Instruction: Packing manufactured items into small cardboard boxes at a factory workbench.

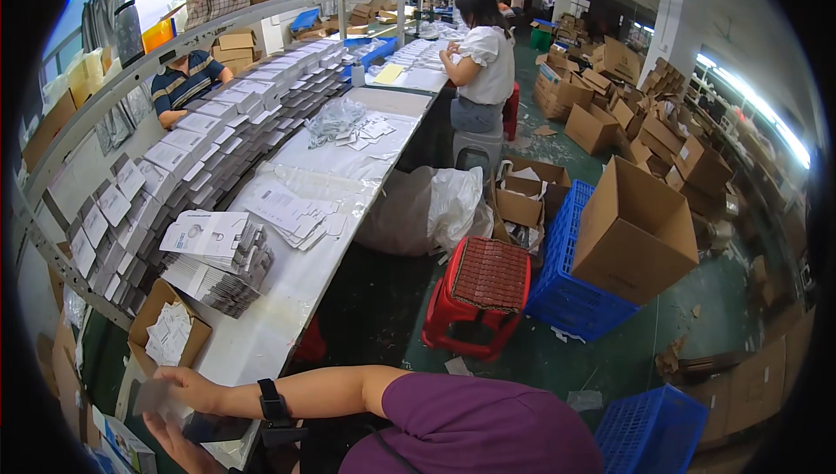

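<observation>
At table's near edge, right hand (pixel 187 387) gripping grey card (pixel 152 396) (left hand (pixel 174 443) just beneath).

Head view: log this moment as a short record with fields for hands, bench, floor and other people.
right hand: right hand at the near bench end, holding a small grey card
left hand: left hand palm up below it, by a dark flat item; grip unclear
wrist: black watch
bench: white bench with flat box stacks, open carton
floor: red stool, blue crate, cardboard box
people: seated worker at the far end; another behind the shelf
</observation>
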`<state>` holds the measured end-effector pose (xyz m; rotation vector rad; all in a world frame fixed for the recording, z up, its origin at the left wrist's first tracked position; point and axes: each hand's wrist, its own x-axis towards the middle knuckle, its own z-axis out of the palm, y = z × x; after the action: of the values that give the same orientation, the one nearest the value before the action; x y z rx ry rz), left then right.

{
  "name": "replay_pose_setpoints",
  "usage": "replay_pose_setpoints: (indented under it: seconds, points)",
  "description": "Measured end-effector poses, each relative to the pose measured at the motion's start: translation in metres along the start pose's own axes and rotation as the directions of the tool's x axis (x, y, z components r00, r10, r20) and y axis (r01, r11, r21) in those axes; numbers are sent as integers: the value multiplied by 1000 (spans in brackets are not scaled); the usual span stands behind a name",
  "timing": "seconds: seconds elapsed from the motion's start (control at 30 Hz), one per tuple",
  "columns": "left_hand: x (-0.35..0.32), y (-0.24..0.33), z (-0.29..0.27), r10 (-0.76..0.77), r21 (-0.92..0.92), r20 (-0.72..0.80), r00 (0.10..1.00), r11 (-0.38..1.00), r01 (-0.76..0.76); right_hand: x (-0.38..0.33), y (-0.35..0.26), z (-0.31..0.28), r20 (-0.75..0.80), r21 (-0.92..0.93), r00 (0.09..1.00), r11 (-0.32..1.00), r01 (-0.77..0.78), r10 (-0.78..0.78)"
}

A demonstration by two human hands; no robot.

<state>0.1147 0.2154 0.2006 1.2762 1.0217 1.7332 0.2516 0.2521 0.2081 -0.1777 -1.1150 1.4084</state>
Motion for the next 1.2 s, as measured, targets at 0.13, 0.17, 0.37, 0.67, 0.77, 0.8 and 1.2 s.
replay_pose_setpoints:
  seconds: [0.13, 0.17, 0.37, 0.67, 0.77, 0.8, 1.2]
  points:
    - [2, -1, -7, 61, 56, 131, 989, 996, -69, 2, 6, 3, 51, 39, 997, 998, 50, -52]
    - [4, -5, -7, 68, 42, 124, 990, 996, -74, 3, 6, 3, 57, 41, 995, 996, 79, -81]
    - [-21, 27, 15, 2, 84, -7, 1000, 996, -1, -1, 16, 11, -9, 26, 998, 997, 69, -69]
    - [-15, 20, 7, -5, 154, 5, 1000, 988, 5, 4, 23, 8, -95, -55, 984, 988, 146, -151]
    - [-13, 20, 9, -2, 197, -32, 999, 980, 9, 3, 21, 9, -136, -75, 985, 992, 99, -108]
    - [-13, 18, 7, 6, 231, -19, 1000, 973, -2, -4, 13, 7, -171, -76, 983, 995, 61, -73]
    - [-25, 37, -3, -20, 194, -187, 982, 979, 57, -11, 17, 33, -353, -396, 869, 897, 197, -347]
